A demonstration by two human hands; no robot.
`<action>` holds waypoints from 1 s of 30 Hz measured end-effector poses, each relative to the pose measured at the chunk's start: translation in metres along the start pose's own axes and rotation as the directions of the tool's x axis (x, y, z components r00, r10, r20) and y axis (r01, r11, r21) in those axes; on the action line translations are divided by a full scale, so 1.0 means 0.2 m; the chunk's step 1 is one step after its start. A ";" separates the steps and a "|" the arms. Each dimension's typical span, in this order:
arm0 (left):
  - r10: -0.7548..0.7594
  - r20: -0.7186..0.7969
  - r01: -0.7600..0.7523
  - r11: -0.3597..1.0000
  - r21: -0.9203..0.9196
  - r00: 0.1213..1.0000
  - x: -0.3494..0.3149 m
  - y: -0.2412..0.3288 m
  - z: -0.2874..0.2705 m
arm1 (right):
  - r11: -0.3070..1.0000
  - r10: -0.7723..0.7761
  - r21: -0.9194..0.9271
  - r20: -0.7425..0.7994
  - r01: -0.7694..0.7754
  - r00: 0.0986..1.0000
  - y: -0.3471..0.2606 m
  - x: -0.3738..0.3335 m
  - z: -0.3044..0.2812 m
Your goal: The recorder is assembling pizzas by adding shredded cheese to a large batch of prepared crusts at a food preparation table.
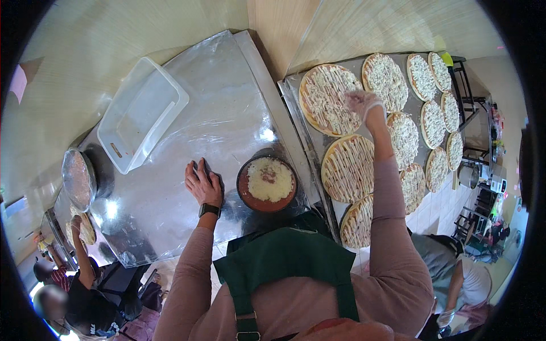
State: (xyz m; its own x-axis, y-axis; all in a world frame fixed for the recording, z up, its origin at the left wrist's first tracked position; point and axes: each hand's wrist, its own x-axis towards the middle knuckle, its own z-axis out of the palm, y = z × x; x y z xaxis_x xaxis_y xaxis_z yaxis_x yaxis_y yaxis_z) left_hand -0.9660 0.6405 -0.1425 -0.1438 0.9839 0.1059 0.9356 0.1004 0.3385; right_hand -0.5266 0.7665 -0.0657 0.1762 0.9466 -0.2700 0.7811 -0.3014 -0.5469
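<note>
My left hand [203,183], bare and with a dark watch at the wrist, rests on the plastic-covered metal table with its fingers apart. Just right of it stands a dark-rimmed round bowl [248,195], reddish-brown inside, holding shredded white cheese [271,179]. My right hand [367,105] wears a clear plastic glove and hovers over the right edge of a large pizza [327,96]. Its fingers are bunched together; what lies inside them is hidden. That pizza has pale sauce stripes and some cheese on it. Below it, another large pizza [348,169] shows sauce stripes.
More pizzas topped with cheese [385,82] fill the right metal table in rows. On the left table [222,74] sit a clear plastic bin [142,116] and a metal bowl [79,181]. A person [85,290] works at the lower left, another [455,278] at the lower right.
</note>
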 end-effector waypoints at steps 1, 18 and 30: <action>0.002 0.005 -0.002 1.000 -0.002 1.000 0.00 0.01 0.00 | 0.983 0.070 0.172 -0.027 -0.064 0.997 0.02 0.04 0.01; -0.005 0.010 0.005 1.000 -0.026 1.000 0.01 0.01 -0.01 | 0.711 -0.681 -0.060 0.188 0.701 0.707 -0.58 -0.67 0.30; -0.010 0.015 0.010 1.000 -0.020 1.000 0.00 0.01 -0.01 | 0.571 -0.551 -0.315 0.537 0.758 0.639 -0.68 -0.84 0.89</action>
State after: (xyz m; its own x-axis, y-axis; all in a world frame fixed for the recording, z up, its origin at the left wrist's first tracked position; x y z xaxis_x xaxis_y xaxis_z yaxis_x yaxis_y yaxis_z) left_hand -0.9642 0.6403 -0.1388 -0.1484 0.9849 0.0888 0.9273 0.1074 0.3585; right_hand -0.7685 0.6281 -0.0878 -0.6395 0.7094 -0.2963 0.7686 0.5814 -0.2669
